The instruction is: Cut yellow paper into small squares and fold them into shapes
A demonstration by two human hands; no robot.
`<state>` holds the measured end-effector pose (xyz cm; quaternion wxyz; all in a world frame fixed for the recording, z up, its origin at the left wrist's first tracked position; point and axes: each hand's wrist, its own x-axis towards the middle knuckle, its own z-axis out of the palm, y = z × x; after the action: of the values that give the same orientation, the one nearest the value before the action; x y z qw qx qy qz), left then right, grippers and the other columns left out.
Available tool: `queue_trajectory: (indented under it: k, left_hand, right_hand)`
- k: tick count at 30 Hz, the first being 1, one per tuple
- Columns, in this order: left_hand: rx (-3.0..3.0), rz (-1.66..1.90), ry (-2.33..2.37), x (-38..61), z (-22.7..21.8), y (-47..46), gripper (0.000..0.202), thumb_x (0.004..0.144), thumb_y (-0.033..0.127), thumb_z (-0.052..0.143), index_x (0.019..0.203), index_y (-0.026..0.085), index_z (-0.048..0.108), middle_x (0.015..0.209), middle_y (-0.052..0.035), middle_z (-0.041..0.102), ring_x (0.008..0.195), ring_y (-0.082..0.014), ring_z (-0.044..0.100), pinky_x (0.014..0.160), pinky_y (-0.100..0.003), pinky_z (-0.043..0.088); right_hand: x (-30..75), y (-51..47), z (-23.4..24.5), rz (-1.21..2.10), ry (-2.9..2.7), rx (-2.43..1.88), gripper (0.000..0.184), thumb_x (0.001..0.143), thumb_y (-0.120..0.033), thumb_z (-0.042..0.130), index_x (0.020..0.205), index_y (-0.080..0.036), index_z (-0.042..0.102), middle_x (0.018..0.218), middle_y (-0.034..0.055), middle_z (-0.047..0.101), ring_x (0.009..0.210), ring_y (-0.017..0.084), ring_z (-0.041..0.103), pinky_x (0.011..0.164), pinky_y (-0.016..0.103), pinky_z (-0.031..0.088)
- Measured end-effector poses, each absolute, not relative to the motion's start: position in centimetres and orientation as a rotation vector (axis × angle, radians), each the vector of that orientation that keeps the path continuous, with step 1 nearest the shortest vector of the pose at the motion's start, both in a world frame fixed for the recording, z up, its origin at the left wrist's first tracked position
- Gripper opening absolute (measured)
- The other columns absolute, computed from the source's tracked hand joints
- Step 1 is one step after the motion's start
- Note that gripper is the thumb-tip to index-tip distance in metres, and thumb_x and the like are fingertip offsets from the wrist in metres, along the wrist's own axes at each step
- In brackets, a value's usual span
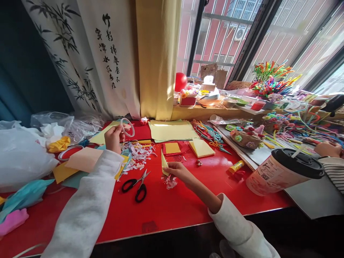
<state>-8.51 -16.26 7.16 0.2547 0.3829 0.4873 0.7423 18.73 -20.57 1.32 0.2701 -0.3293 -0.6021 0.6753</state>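
My left hand (113,138) is raised over the red table (166,211) and pinches a small clear tape roll (128,127). My right hand (179,171) rests on the table and pinches a folded piece of yellow paper (164,163), held upright. Black-handled scissors (136,185) lie between my two arms. White paper scraps (138,154) are scattered under the left hand, and a small crumpled scrap (170,182) lies by the right hand. Yellow sheets (172,130) and a folded yellow square (201,147) lie further back.
A lidded paper cup with a straw (282,172) stands at the right. Another person's hand and striped sleeve (329,152) are at the far right. Plastic bags (24,150), coloured papers, a glue stick (235,166), a basket (245,138) and pipe cleaners (271,80) crowd the edges.
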Motion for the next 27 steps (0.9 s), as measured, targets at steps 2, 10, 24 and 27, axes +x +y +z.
queue_trajectory:
  k: [2, 10, 24, 27]
  left_hand:
    - [0.93, 2.086, 1.24, -7.7, 7.5, -17.1, 0.024, 0.07, 0.033, 0.059, 0.082, 0.013, 0.062, 0.063, -0.0015, 0.064, 0.041, -0.0042, 0.041, 0.04, -0.017, 0.032]
    - [0.66, 1.649, 1.055, -4.2, 7.8, -19.7, 0.008, 0.075, 0.018, 0.055, 0.073, 0.013, 0.06, 0.058, -0.0007, 0.062, 0.035, -0.0013, 0.038, 0.034, -0.013, 0.032]
    - [1.512, 1.099, 1.095, 1.9, 6.0, -22.7, 0.034, 0.073, 0.05, 0.061, 0.074, 0.017, 0.068, 0.056, -0.0025, 0.061, 0.047, -0.0106, 0.05, 0.041, -0.022, 0.034]
    - [1.583, 1.015, 0.968, 2.2, 6.2, -22.9, 0.022, 0.068, 0.038, 0.07, 0.076, 0.018, 0.069, 0.073, -0.0045, 0.069, 0.059, -0.0129, 0.057, 0.048, -0.023, 0.04]
  right_hand:
    - [18.9, -20.6, 1.5, 1.794, -1.584, -0.828, 0.036, 0.072, -0.047, 0.064, 0.074, -0.012, 0.058, 0.07, 0.0055, 0.064, 0.061, 0.013, 0.062, 0.048, 0.02, 0.039]
    - [18.6, -18.5, 5.2, 1.289, -2.004, -0.502, 0.022, 0.077, -0.039, 0.063, 0.075, -0.018, 0.067, 0.133, 0.0076, 0.048, 0.119, 0.024, 0.046, 0.095, 0.037, 0.038]
    - [18.5, -19.1, 4.6, 1.791, -1.248, -0.35, 0.02, 0.07, -0.037, 0.065, 0.077, -0.018, 0.061, 0.098, 0.0074, 0.064, 0.097, 0.019, 0.06, 0.076, 0.026, 0.05]
    - [18.8, -19.1, 5.0, 1.804, -1.21, -0.261, 0.015, 0.074, -0.034, 0.063, 0.075, -0.019, 0.059, 0.112, 0.0076, 0.061, 0.113, 0.019, 0.054, 0.088, 0.027, 0.048]
